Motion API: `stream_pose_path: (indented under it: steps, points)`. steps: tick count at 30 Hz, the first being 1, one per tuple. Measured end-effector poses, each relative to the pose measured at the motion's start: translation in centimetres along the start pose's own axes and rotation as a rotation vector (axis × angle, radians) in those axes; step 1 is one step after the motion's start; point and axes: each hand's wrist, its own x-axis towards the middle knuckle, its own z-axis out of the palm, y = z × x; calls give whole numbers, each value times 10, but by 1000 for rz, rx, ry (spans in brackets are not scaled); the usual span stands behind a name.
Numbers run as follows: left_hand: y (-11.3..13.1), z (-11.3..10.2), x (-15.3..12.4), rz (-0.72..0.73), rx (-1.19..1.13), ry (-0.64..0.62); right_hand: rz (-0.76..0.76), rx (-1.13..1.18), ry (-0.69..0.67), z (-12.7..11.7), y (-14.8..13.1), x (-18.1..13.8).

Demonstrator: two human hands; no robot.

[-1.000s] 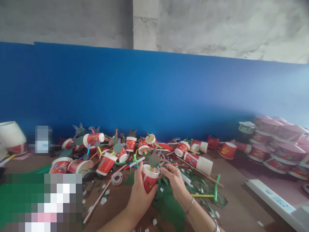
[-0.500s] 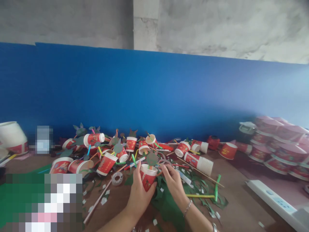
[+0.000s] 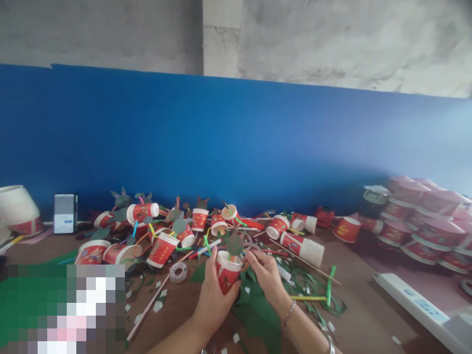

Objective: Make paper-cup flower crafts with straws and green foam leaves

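My left hand (image 3: 217, 297) is wrapped round a red paper cup (image 3: 227, 275) with a white rim, held upright with a slight tilt over the table. A dark green paper cutout (image 3: 235, 244), round with small points on top, stands above the cup's mouth. Something orange, like a straw, shows inside the cup below it. My right hand (image 3: 266, 276) is at the cup's right side, thumb and fingers pinched on a thin orange straw (image 3: 245, 266) that sticks out there. Its far part is hidden by the fingers and the cup.
Behind lie several red cups (image 3: 162, 250) with straws and green cutouts. A tape roll (image 3: 178, 272), green paper scraps (image 3: 258, 319) and a wooden stick (image 3: 313, 265) surround my hands. A phone (image 3: 65, 214) stands left; a power strip (image 3: 413, 297) and stacked cups (image 3: 431, 221) are right.
The cup and the green cutout have shifted slightly to the right and tilted a little. My right hand stays pinched beside the cup.
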Motion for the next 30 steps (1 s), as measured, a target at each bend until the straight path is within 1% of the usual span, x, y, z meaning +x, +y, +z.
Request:
stream_pose_path:
  steps: [2, 6, 9, 12, 15, 17, 19, 21, 23, 25, 27, 28, 30]
  points:
    - [-1, 0, 2, -25, -9, 18, 36, 32, -11, 1, 0, -1]
    - [-1, 0, 7, -102, -41, 94, 77, 113, -54, 4, 2, -3]
    - [0, -1, 9, -118, -78, 146, 116, 174, -76, 6, 2, -7]
    - [-1, -2, 9, -128, -104, 170, 102, 239, -124, 9, 2, -11]
    - [-2, 0, 7, -104, -149, 147, 74, 266, -226, 13, 3, -16]
    - [-2, 1, 6, -75, -198, 96, 59, 244, -256, 15, 3, -18]
    - [1, 1, 3, -56, -247, 20, 72, 229, -262, 15, 0, -20]
    - [5, 0, 2, -48, -306, -59, 118, 256, -249, 14, -4, -19]
    - [7, -3, 1, -61, -392, -98, 151, 319, -232, 12, -8, -18]
    - [7, -8, 4, -101, -453, -62, 168, 392, -222, 10, -10, -16]
    - [5, -12, 9, -142, -407, 13, 189, 435, -225, 8, -9, -14]
    - [4, -15, 11, -146, -361, 29, 205, 439, -223, 7, -9, -14]
    - [2, -18, 16, -132, -317, -3, 238, 426, -221, 7, -8, -15]
